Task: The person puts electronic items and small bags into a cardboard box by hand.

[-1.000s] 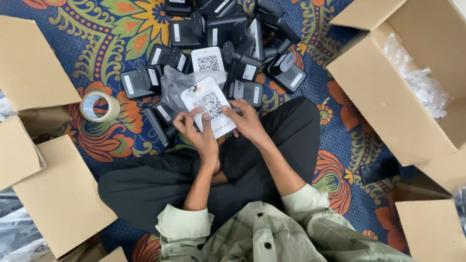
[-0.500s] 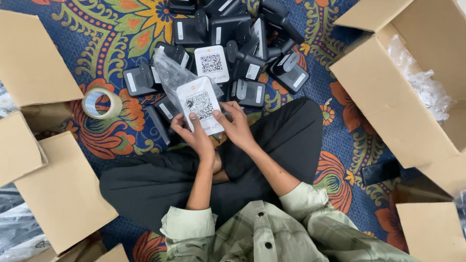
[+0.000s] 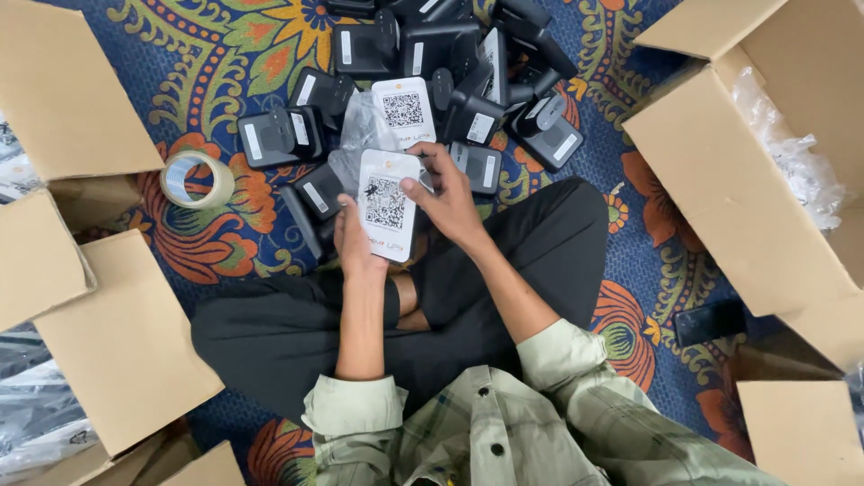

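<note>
Card (image 3: 388, 205) in both hands, white with a square code pattern on its face, held just above my crossed legs. My left hand (image 3: 353, 241) is closed on its lower left edge from behind; my right hand (image 3: 447, 200) curls over the right side, thumb on the face. A second white card (image 3: 404, 110) lies on the pile of black devices (image 3: 447, 63) ahead, beside a clear plastic bag (image 3: 355, 137). I judge I'm checking this card; next I'll need a firm pinch to move it.
</note>
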